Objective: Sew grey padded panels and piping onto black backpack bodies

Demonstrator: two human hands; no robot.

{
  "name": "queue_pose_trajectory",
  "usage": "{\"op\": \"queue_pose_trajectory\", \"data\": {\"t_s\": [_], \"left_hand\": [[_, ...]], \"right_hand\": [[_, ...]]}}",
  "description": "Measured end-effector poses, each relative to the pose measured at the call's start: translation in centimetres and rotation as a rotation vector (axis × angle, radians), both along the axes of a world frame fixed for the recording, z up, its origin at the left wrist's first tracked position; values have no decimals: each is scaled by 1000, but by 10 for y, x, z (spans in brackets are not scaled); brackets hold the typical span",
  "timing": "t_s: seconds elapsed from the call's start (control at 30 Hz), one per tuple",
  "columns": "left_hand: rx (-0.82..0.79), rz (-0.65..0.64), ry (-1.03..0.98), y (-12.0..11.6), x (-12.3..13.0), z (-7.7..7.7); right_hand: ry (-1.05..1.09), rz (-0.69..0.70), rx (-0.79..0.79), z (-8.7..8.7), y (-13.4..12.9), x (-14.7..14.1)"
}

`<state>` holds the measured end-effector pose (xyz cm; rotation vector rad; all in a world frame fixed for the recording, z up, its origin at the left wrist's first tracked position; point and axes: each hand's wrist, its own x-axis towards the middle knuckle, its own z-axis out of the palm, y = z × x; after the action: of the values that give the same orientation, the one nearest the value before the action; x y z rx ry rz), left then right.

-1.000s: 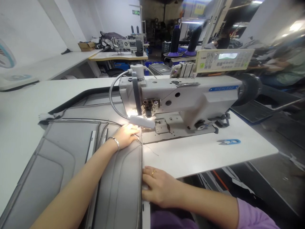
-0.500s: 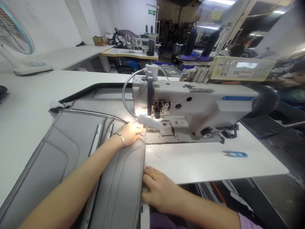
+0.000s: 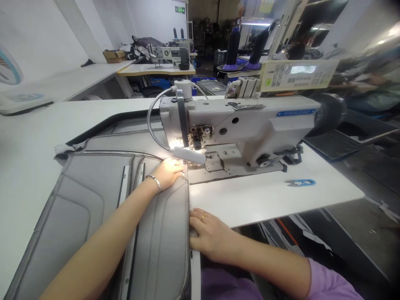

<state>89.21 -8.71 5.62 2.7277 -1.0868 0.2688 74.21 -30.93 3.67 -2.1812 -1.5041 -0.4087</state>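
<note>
A large grey padded fabric panel [image 3: 168,233] with dark seams lies on the white table, its right edge running under the head of the sewing machine [image 3: 250,125]. My left hand [image 3: 168,173] presses on the panel beside the lit needle area, fingers close together near the edge. Below and to the right, my right hand [image 3: 208,233] grips the panel's right edge, fingers curled, their tips partly hidden. The machine's lamp [image 3: 189,156] covers part of the needle area.
Blue-handled thread snips [image 3: 301,183] lie on the white table [image 3: 243,204] at the right. A control box [image 3: 298,76] and thread cones [image 3: 233,48] stand behind the machine. Another sewing machine [image 3: 168,54] is further back. A fan [image 3: 18,100] stands at the left.
The view has shifted, so the machine and snips appear further left and higher. Both hands keep their places on the panel.
</note>
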Motion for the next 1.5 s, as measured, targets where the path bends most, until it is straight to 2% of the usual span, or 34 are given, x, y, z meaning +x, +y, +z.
{"op": "queue_pose_trajectory", "data": {"t_s": [0.1,0.13,0.17,0.27,0.3,0.37,0.47,0.57,0.93,1.07,1.13,1.27,1.4,1.5], "left_hand": [[9,-3,-33,0,0,-2],[13,-4,-45,0,0,-3],[15,-5,-59,0,1,-3],[16,-11,-95,0,2,-5],[13,-16,-102,1,2,-6],[1,-24,-111,2,3,-7],[-13,-27,-114,3,4,-9],[-14,-21,-100,3,3,-9],[3,-19,-50,0,-7,-5],[4,4,-65,-2,-10,-4],[9,21,-66,-3,-11,-4],[-14,23,-55,-4,-11,-5],[-47,20,-50,-4,-10,-6],[-53,31,-46,-4,-8,-7]], "right_hand": [[153,34,7,8,-11,9],[215,-7,14,12,-16,17],[264,-100,12,16,-21,26],[263,-530,-90,26,-31,61],[216,-633,-156,28,-31,71],[107,-725,-275,28,-25,87],[3,-777,-377,25,-12,97],[-11,-794,-421,21,-3,98],[11,-786,-353,16,-4,101],[103,-733,-297,16,-7,90],[143,-587,-191,16,-10,73],[191,-173,39,14,-18,30],[211,-38,102,12,-24,7],[169,44,52,10,-27,6]]}}
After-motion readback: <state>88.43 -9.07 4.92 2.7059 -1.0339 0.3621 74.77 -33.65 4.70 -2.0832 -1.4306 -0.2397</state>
